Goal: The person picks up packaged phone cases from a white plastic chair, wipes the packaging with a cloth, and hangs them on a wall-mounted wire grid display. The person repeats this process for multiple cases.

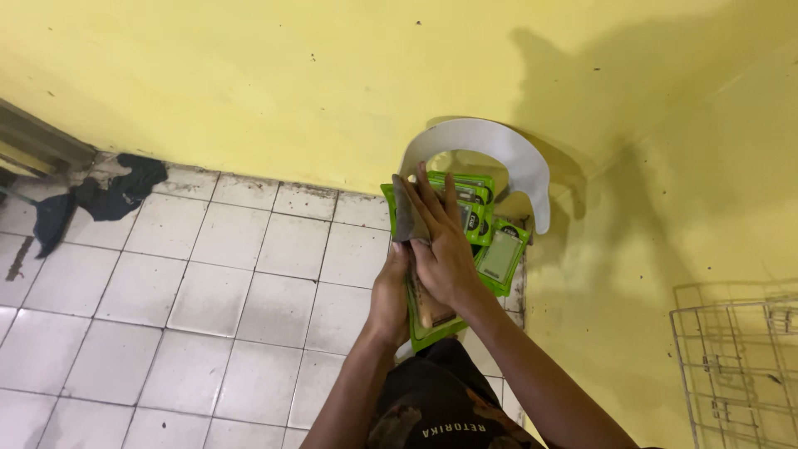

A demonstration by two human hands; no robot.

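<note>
My left hand [389,293] grips a flat green-edged package [427,326] from below, holding it upright in front of me. My right hand [440,241] lies flat on top of it, pressing a grey cloth [405,213] against its face. Just beyond my hands, a pile of similar green packages [490,241] lies on the floor in the corner where two yellow walls meet.
A white curved plastic piece [490,143] leans against the yellow wall behind the pile. A white wire rack [736,366] stands at the right. Dark rags [108,195] lie on the dirty white tiled floor [208,283] at the left.
</note>
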